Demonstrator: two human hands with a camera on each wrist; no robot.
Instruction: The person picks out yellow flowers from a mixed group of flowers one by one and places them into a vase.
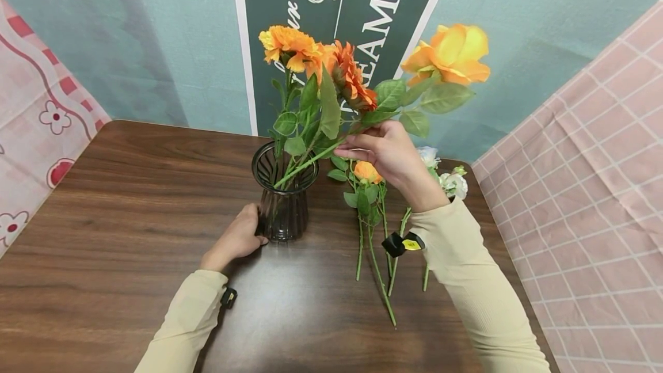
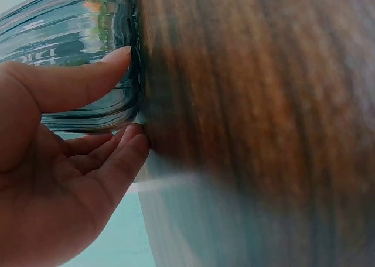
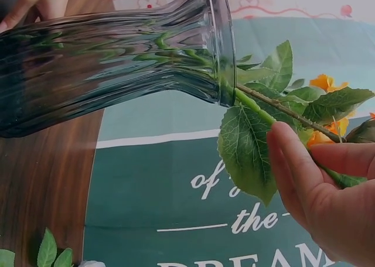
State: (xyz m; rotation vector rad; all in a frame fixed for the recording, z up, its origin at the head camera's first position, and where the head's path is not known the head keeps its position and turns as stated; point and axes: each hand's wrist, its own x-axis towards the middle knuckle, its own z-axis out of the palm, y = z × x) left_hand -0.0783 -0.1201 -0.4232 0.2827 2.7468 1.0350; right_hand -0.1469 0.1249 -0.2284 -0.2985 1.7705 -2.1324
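A dark ribbed glass vase (image 1: 284,212) stands upright on the wooden table, several stems inside it. My left hand (image 1: 239,233) grips its lower side; in the left wrist view the thumb (image 2: 88,82) lies along the glass and the fingers curl beneath. My right hand (image 1: 385,151) pinches the green stem of a yellow-orange rose (image 1: 450,53), whose lower end slants inside the vase rim. In the right wrist view that stem (image 3: 255,107) passes into the vase mouth. An orange marigold-like flower (image 1: 292,48) and a red-orange flower (image 1: 354,79) rise above the vase.
Right of the vase, a small orange rose (image 1: 368,172) and other stems lie on the table (image 1: 129,217). White flowers (image 1: 453,185) lie beyond my right forearm. A blue-green cloth (image 1: 129,45) hangs behind, with a pink checked cloth (image 1: 585,160) on the right.
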